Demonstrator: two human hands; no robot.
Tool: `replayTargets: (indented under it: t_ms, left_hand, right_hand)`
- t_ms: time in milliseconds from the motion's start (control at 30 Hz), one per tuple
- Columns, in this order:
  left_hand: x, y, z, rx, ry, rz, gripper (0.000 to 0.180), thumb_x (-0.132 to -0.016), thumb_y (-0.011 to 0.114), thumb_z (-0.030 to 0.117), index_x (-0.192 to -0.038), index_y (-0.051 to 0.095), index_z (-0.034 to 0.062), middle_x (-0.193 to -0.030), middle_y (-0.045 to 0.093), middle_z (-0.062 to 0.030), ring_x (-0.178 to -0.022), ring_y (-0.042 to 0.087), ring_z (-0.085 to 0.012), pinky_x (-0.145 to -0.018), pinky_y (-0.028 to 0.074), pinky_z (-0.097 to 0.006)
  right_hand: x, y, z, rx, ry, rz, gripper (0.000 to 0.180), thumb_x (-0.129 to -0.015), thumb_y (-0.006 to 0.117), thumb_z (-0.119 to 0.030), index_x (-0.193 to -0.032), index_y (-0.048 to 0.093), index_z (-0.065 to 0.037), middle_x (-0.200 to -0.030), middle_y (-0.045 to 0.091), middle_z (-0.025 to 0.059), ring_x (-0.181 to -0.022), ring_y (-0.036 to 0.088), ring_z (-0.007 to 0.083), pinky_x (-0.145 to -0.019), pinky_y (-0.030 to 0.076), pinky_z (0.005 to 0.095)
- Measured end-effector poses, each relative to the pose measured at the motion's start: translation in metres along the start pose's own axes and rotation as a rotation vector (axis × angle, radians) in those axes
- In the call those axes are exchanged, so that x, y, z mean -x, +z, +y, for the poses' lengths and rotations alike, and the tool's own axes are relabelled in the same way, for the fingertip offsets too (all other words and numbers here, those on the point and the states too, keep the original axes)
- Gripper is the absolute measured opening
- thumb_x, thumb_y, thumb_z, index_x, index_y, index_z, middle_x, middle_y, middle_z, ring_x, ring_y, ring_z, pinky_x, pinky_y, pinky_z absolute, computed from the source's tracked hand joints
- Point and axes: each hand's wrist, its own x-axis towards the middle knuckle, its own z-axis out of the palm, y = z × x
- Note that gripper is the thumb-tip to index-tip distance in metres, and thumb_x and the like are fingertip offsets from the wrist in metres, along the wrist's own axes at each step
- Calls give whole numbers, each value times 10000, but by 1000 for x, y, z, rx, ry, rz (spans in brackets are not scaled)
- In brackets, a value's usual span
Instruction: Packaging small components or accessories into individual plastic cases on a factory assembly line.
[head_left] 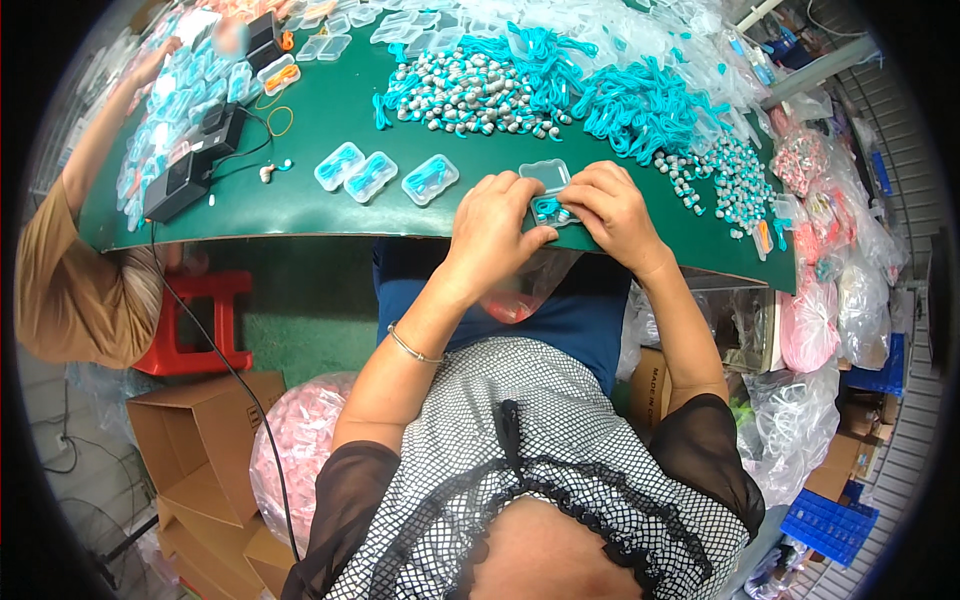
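A small clear plastic case (545,173) lies with its lid raised near the table's front edge. Inside it sits a coiled teal cord (547,207). My left hand (492,225) is closed around the case's left side, its thumb along the front edge. From the right, my right hand (612,212) pinches at the teal coil; its fingertips partly cover the case. To the left lie several filled cases, among them one closed clear case (431,180) with a teal coil in it.
Behind my hands is a heap of grey-and-teal earbuds (465,95), beside bundles of teal cords (645,108). Black boxes (180,188) with a cable stand at left. A co-worker's arm (100,125) reaches over cases there. A red stool (205,320) stands below the table.
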Motion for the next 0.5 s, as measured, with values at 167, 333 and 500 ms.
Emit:
replayTargets:
  t_ms: [167,333,500]
  left_hand:
    - [2,1,0,15,-20,-4,460,-665,842,190,-1053,639,51,-870,602,-88,-836,591,-299,-730,484,-416]
    - [1,0,1,5,9,20,458,-665,844,191,-1046,634,49,-868,602,-87,-837,591,-297,-731,484,-415]
    - [0,-2,1,31,-58,-46,455,-669,847,203,-1037,637,35,-916,596,-114,-902,585,-324,-779,471,-437]
  right_hand:
    - [21,-1,-22,264,-39,-6,284,-817,691,-69,-1101,682,-68,-1079,682,72,-1058,617,272,-924,436,454]
    - [41,1,-36,212,120,-53,545,-868,630,-83,-1391,484,-36,-1359,580,108,-1267,515,319,-1044,347,511]
    - [36,-3,-41,129,174,-79,617,-878,605,-63,-1455,395,-8,-1404,547,125,-1310,482,339,-1067,329,497]
